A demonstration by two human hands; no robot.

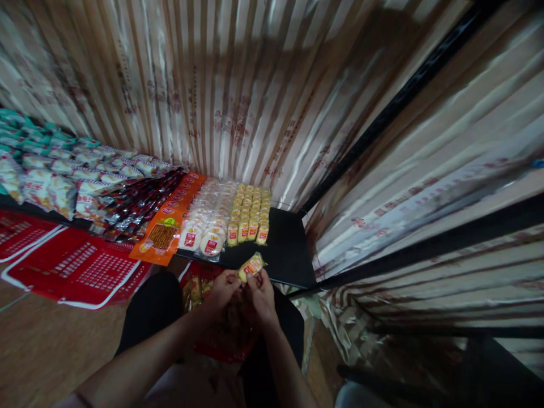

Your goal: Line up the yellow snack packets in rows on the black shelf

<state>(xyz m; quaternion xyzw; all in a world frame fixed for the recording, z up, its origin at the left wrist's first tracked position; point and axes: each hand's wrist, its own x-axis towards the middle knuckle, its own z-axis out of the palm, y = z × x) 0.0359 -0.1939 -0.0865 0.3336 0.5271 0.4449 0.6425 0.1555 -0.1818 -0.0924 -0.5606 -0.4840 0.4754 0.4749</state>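
Low in the middle of the head view, over the person's lap, the left hand (224, 292) and right hand (260, 296) meet with fingers curled. Both pinch a small yellow packet (251, 266) at their fingertips. The packet stands just above the hands, its long axis tilted from lower left to upper right. Its lower end lies toward the left hand's fingertips, and the right hand sits under its middle, so neither hand is clearly nearer. Beyond the packet, near but apart from it, the black shelf (289, 252) carries rows of like yellow packets (250, 212). White round packets (208, 221) and an orange pack (165, 226) lie to their left. A red bag (225, 345) lies under the hands, red baskets (76, 269) lie at the left, and a striped curtain (238, 102) hangs behind.
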